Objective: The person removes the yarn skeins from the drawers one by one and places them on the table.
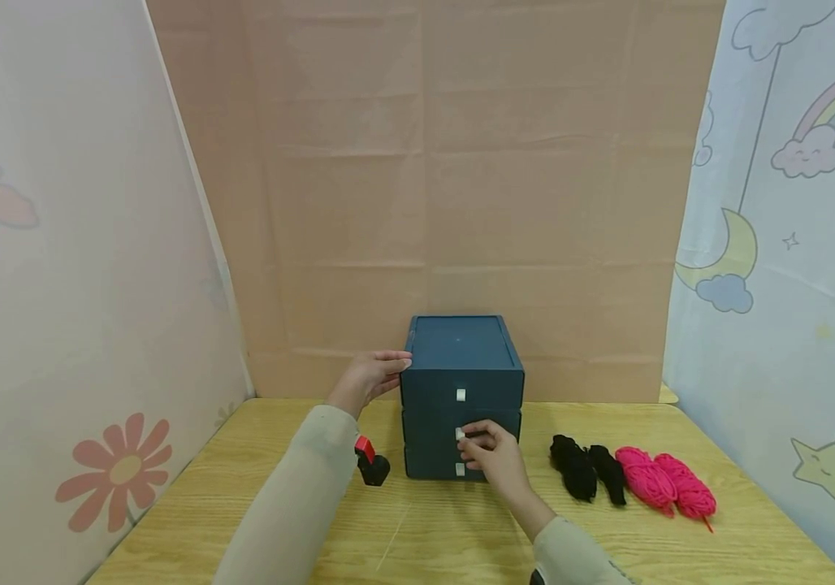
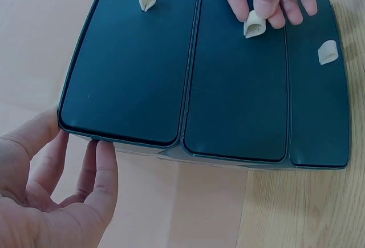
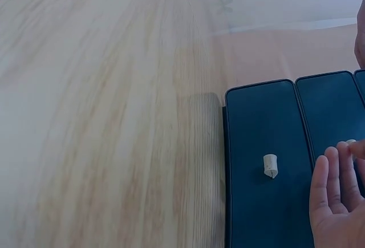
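A dark blue cabinet (image 1: 461,345) of three stacked drawers stands on the table, each drawer front carrying a small white pull tab. My left hand (image 1: 374,378) rests on the cabinet's upper left corner, its fairly straight fingers pressed against the edge and side. At the middle drawer my right hand (image 1: 494,455) pinches the white pull tab (image 2: 254,24) between thumb and fingertips, with the other fingers loosely extended. Above it shows the top drawer's tab (image 1: 460,395). The bottom tab (image 3: 270,166) hangs free below that hand. All three drawer fronts sit flush.
To the cabinet's right lie black yarn bundles (image 1: 573,467) and bright pink yarn skeins (image 1: 647,479). A small black and red object (image 1: 372,470) shows beside the left sleeve. Brown paper (image 1: 425,179) covers the back, with printed cloth (image 1: 776,244) along the sides.
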Action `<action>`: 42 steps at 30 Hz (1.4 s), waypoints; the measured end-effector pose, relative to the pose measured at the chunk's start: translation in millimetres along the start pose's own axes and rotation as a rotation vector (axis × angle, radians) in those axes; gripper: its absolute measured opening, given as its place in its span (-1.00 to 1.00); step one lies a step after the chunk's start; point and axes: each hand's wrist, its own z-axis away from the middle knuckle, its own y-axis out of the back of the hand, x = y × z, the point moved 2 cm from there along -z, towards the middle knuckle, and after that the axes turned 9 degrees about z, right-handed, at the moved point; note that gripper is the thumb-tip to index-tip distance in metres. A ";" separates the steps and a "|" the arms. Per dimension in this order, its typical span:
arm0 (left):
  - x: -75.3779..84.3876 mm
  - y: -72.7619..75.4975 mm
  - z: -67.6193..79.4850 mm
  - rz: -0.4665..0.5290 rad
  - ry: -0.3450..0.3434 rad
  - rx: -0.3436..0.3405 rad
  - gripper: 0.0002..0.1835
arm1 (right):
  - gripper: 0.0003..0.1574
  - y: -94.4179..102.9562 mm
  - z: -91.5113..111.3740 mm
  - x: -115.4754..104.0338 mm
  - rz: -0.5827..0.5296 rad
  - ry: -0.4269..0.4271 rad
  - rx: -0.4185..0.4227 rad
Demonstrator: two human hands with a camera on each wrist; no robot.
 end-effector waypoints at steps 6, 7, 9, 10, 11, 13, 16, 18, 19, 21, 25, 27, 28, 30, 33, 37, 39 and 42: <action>0.0 0.6 0.1 -0.003 0.000 -0.002 -0.75 | -0.77 -2.3 -1.2 0.6 -0.002 -0.002 0.003; -0.1 0.8 0.1 -0.004 -0.002 0.000 -0.75 | -0.77 -2.6 -1.3 0.2 -0.003 -0.002 0.002; 0.1 1.3 -0.1 0.001 0.000 0.006 -0.75 | -0.77 -2.7 -1.4 -0.7 -0.009 -0.005 -0.003; 0.1 1.6 -0.2 0.003 0.000 0.009 -0.76 | -0.77 -2.5 -1.3 -1.2 -0.014 -0.004 -0.005; 0.1 1.8 -0.3 0.007 0.001 0.010 -0.76 | -0.76 -2.2 -0.9 -1.7 -0.019 -0.004 -0.007; 0.1 2.1 -0.5 0.002 -0.001 0.013 -0.76 | -0.73 -1.0 0.3 -1.5 -0.031 0.002 -0.013; 0.3 2.2 -0.3 0.000 -0.001 0.008 -0.76 | -0.68 1.6 3.6 -1.8 -0.041 0.013 -0.023; 0.4 2.1 -0.1 -0.003 -0.003 0.008 -0.76 | -0.66 3.5 6.2 -1.8 -0.043 0.014 -0.037; 0.5 2.1 0.1 -0.004 -0.004 0.008 -0.76 | -0.66 4.5 7.6 -2.2 -0.041 0.012 -0.045; 0.9 1.7 0.5 -0.003 -0.003 0.009 -0.77 | -0.65 6.2 10.6 -2.3 -0.034 0.004 -0.067; 1.3 1.1 0.6 0.000 -0.002 0.008 -0.77 | -0.62 8.8 16.1 1.9 0.009 -0.002 -0.119; 1.1 1.0 0.5 0.001 -0.001 0.006 -0.77 | -0.62 10.0 18.7 4.4 0.033 -0.001 -0.142; 0.9 1.2 0.5 0.002 0.000 0.006 -0.77 | -0.62 10.5 19.9 5.7 0.045 -0.001 -0.151; 0.6 1.1 0.6 0.000 -0.001 0.003 -0.77 | -0.63 11.3 21.8 9.4 0.069 -0.006 -0.165; 0.6 1.0 1.0 0.001 0.000 0.001 -0.76 | -0.65 10.9 21.6 17.6 0.095 -0.024 -0.180; 0.7 0.4 1.2 0.004 -0.001 -0.001 -0.76 | -0.66 8.9 20.0 26.2 0.113 -0.043 -0.196; 0.3 0.0 1.3 0.001 -0.004 -0.004 -0.76 | -0.66 7.9 19.4 28.6 0.116 -0.052 -0.197; -0.6 0.6 1.0 0.003 -0.005 -0.008 -0.76 | -0.66 5.3 16.1 33.6 0.131 -0.073 -0.194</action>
